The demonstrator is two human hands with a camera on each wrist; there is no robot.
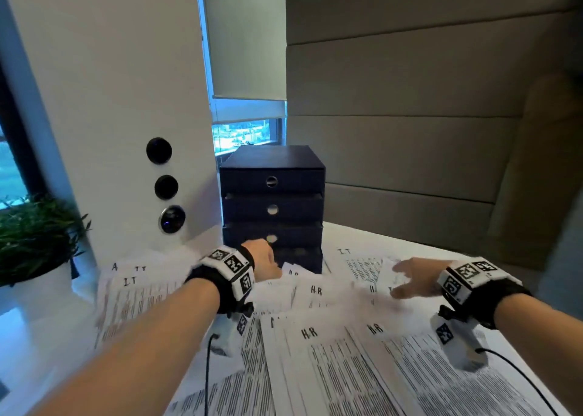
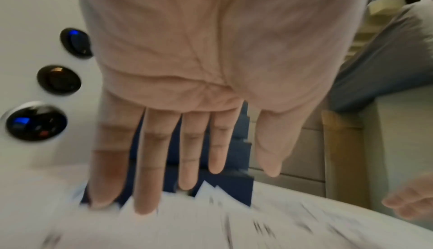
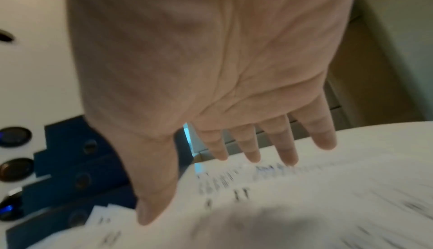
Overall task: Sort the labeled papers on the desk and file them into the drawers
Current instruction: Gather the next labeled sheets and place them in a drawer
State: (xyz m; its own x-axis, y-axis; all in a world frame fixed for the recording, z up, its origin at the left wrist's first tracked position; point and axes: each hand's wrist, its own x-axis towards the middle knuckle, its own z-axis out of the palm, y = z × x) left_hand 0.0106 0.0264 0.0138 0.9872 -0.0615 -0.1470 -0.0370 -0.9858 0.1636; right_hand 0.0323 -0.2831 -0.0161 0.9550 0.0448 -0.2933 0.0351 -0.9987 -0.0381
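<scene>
Printed sheets marked HR [image 1: 310,333] and IT [image 1: 129,281] lie scattered over the white desk [image 1: 511,264]. A dark blue drawer unit [image 1: 273,207] with several shut drawers stands at the back centre. My left hand [image 1: 265,259] hovers just in front of its lowest drawers, fingers [image 2: 150,169] straight and spread above the papers [image 2: 211,221], holding nothing. My right hand [image 1: 413,278] hangs flat over sheets to the right of the unit, fingers [image 3: 288,149] straight above an IT sheet [image 3: 243,193]. Both wrist views are blurred by motion.
A white pillar [image 1: 104,100] with three round black buttons [image 1: 166,186] stands left of the drawers. A potted green plant [image 1: 38,229] sits at the desk's left edge. A padded wall panel [image 1: 410,131] closes the back right.
</scene>
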